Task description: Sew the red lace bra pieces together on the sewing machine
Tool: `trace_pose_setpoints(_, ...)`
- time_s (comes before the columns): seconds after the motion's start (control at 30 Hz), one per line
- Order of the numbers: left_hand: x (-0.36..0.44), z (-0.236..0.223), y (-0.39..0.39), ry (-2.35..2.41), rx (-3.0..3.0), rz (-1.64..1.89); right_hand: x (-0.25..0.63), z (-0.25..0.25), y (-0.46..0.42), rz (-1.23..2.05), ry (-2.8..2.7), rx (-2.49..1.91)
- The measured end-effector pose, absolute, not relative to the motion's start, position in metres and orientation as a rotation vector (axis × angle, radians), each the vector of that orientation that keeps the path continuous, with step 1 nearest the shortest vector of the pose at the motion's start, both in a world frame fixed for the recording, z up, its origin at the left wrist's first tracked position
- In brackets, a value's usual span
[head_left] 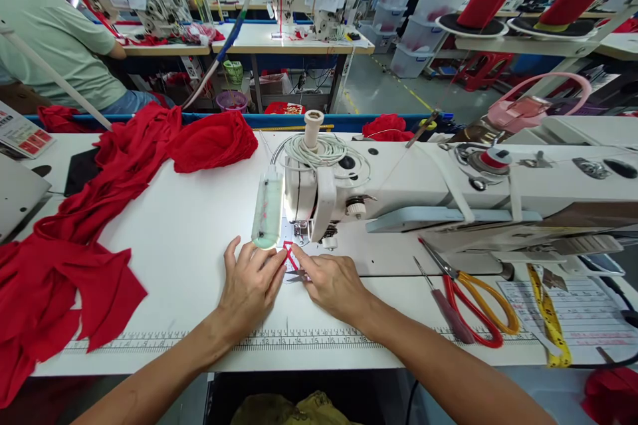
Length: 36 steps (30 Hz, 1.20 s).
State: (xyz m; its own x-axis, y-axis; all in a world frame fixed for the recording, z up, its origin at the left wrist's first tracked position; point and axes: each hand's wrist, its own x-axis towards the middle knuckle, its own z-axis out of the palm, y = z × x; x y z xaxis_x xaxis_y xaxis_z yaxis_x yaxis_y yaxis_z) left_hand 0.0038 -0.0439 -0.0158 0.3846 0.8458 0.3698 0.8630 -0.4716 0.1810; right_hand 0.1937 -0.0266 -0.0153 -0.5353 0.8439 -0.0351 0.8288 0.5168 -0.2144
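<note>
A narrow red fabric strip [291,256], folded into a crossed loop, lies just in front of the sewing machine's presser foot [300,231]. My left hand [252,279] has its index finger and thumb closed at the strip's left side, the other fingers spread on the table. On the strip's right side rests the index finger of my right hand [333,282]. Pointed metal blades of thread snips [295,275] stick out from under that hand, whose curled fingers hide the handles. A pale green translucent plate [268,209] hangs beside the machine head, above my left fingertips.
Red fabric [114,192] is heaped along the left. Right of my hands lie scissors [473,302], an awl [446,312] and a yellow tape measure [551,325]. A printed ruler [269,341] runs along the front edge. A person [54,46] sits at the upper left.
</note>
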Motion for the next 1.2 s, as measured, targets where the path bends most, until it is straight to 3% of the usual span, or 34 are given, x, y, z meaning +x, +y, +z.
trace_pose_setpoints(0.43, -0.032, -0.006, -0.004, -1.251, -2.703, -0.512, 0.201, -0.021, -0.024, 0.306, -2.587, -1.401)
trace_pose_setpoints(0.67, -0.006, -0.016, -0.042, -1.384, -2.632, -0.648, 0.2, -0.014, -0.033, 0.455, -2.553, -1.225)
trace_pose_setpoints(0.93, -0.023, -0.02, -0.017, -0.994, -2.882, -0.629, 0.21, -0.021, -0.023, 0.322, -2.586, -1.266)
trace_pose_setpoints(1.2, -0.018, -0.026, -0.026, -1.252, -2.831, -0.723, 0.204, -0.019, -0.03, 0.34, -2.664, -1.278)
